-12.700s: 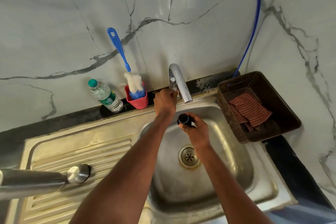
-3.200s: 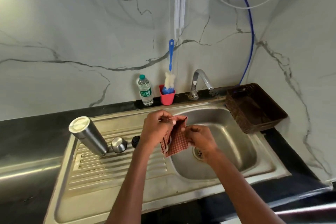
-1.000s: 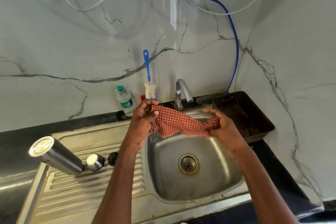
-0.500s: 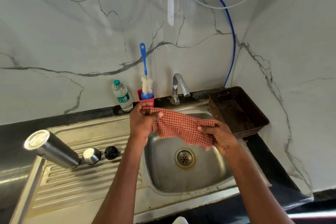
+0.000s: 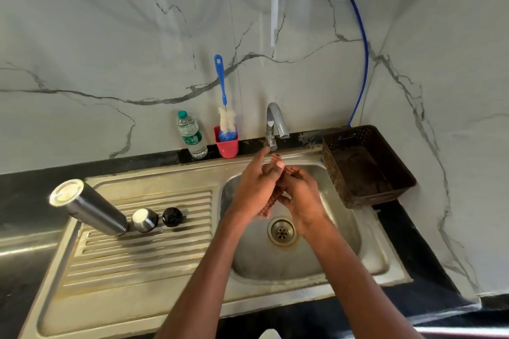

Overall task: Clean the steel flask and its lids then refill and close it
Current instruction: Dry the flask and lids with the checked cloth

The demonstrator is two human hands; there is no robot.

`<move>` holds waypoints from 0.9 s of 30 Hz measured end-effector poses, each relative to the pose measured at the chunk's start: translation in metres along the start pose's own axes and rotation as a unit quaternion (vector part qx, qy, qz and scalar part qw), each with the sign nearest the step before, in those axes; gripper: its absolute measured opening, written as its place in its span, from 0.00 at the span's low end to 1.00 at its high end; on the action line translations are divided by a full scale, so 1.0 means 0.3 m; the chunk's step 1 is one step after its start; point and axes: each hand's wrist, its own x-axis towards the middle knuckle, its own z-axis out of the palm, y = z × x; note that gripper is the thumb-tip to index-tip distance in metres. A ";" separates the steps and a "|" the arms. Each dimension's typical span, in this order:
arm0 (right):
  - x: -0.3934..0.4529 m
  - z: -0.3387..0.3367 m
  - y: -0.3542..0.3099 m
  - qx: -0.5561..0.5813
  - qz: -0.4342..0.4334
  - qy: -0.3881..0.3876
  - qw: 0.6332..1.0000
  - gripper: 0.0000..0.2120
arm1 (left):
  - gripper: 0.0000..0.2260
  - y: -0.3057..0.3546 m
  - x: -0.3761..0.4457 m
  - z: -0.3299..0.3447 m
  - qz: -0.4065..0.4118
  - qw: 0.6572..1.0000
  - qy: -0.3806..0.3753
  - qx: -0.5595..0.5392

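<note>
Over the sink basin (image 5: 369, 253), left hand (image 5: 254, 187) and right hand (image 5: 301, 195) both clutch a bunched checked cloth (image 5: 271, 199), while the steel flask (image 5: 88, 208), steel lid (image 5: 144, 219) and black lid (image 5: 172, 217) stand on the drainboard's left end

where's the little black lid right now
In the head view, the black lid sits on the ribbed draining board left of the basin, just right of the steel cap beside the upturned flask.

1. One head-worn wide-angle view looks forward and down from above the sink (image 5: 385, 270).
2. It faces the wall behind the sink.
3. The sink's near rim lies close below.
</note>
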 end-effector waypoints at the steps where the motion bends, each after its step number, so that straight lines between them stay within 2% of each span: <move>1: 0.004 -0.020 0.002 0.045 0.020 -0.036 0.998 0.12 | 0.27 0.014 -0.007 -0.011 -0.010 0.998 -0.042 -0.037; 3: 0.012 -0.064 0.004 0.118 0.065 -0.110 0.985 0.18 | 0.27 0.028 -0.016 -0.036 -0.026 0.987 -0.115 -0.112; 4: 0.012 -0.080 0.005 0.132 0.075 -0.136 0.979 0.21 | 0.29 0.032 -0.018 -0.049 -0.031 0.983 -0.140 -0.116; 7: 0.030 -0.095 0.016 0.133 0.089 -0.138 0.977 0.24 | 0.25 0.055 -0.021 -0.075 -0.019 0.979 -0.161 -0.122; 9: 0.037 -0.097 0.014 0.133 0.097 -0.121 0.979 0.23 | 0.20 0.051 -0.017 -0.098 0.022 0.986 -0.088 -0.142; 11: 0.045 -0.110 0.006 0.154 0.135 -0.094 0.974 0.21 | 0.14 0.018 -0.004 -0.124 0.056 0.988 0.070 -0.129; 12: 0.049 -0.116 0.005 0.170 0.158 -0.088 0.969 0.20 | 0.13 -0.004 0.000 -0.137 0.048 0.986 0.120 -0.107; 13: 0.053 -0.118 0.007 0.180 0.174 -0.089 0.964 0.20 | 0.14 -0.022 0.002 -0.145 0.024 0.990 0.111 -0.089; 16: 0.051 -0.097 0.001 0.193 0.166 -0.101 0.962 0.21 | 0.24 -0.069 -0.015 -0.140 -0.083 0.991 -0.059 -0.088; 17: 0.051 -0.089 0.005 0.192 0.152 -0.101 0.964 0.21 | 0.23 -0.076 -0.026 -0.130 -0.093 0.988 -0.071 -0.105; 19: 0.049 -0.079 0.017 0.170 0.132 -0.097 0.972 0.24 | 0.16 -0.093 -0.026 -0.108 -0.063 0.990 -0.022 -0.123; 21: 0.052 -0.072 0.057 0.138 0.119 -0.095 0.979 0.21 | 0.11 -0.097 -0.025 -0.088 -0.030 0.993 0.021 -0.115; 25: 0.083 -0.101 0.124 0.147 0.125 -0.094 0.977 0.21 | 0.13 -0.082 -0.033 -0.065 -0.034 0.997 0.012 -0.062; 27: 0.104 -0.129 0.125 0.168 0.100 -0.121 0.973 0.23 | 0.15 -0.086 -0.044 -0.074 -0.048 0.996 0.011 -0.069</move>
